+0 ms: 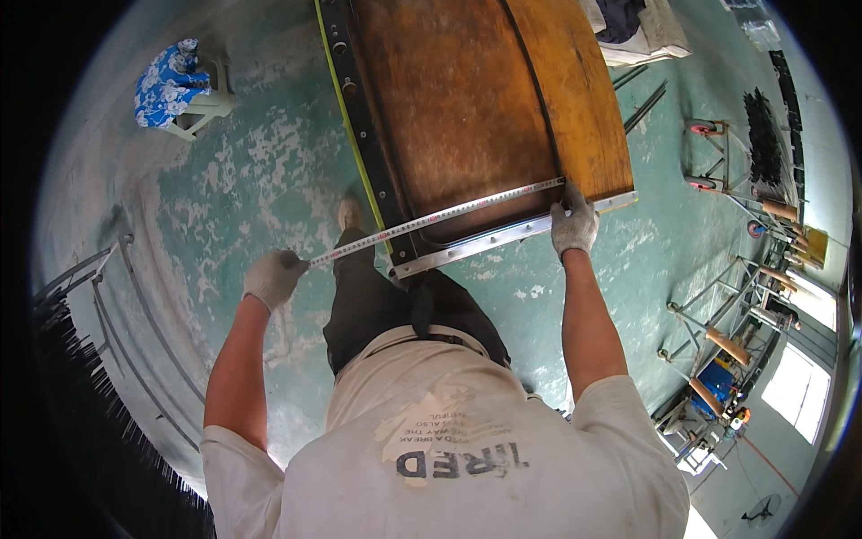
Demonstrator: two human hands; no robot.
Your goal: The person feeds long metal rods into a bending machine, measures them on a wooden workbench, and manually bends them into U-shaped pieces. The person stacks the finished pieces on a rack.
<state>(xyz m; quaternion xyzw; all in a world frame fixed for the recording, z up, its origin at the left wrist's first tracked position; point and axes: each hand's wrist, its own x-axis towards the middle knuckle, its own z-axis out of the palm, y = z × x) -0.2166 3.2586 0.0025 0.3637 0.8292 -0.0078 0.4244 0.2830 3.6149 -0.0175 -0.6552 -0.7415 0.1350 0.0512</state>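
A white steel measuring tape [431, 218] is stretched at a slant across the near end of a worn orange-brown work surface [467, 99]. My left hand [274, 278], in a pale work glove, is closed around the tape beyond the surface's left edge; the case is hidden. My right hand [575, 226], also gloved, holds the tape's far end on the surface, beside a dark lengthwise line. Just nearer than the tape runs a metal strip [503, 237] with bolts. A black bolted strip [364, 135] with a yellow-green border lines the left side.
On the left stands a pale stool [208, 103] with a blue flowered cover [168, 83]. Metal rails [126, 287] and black bristles are at the lower left. Wheeled frames with rollers [725, 345] line the right side. Pale cloth [660, 36] lies at the top right.
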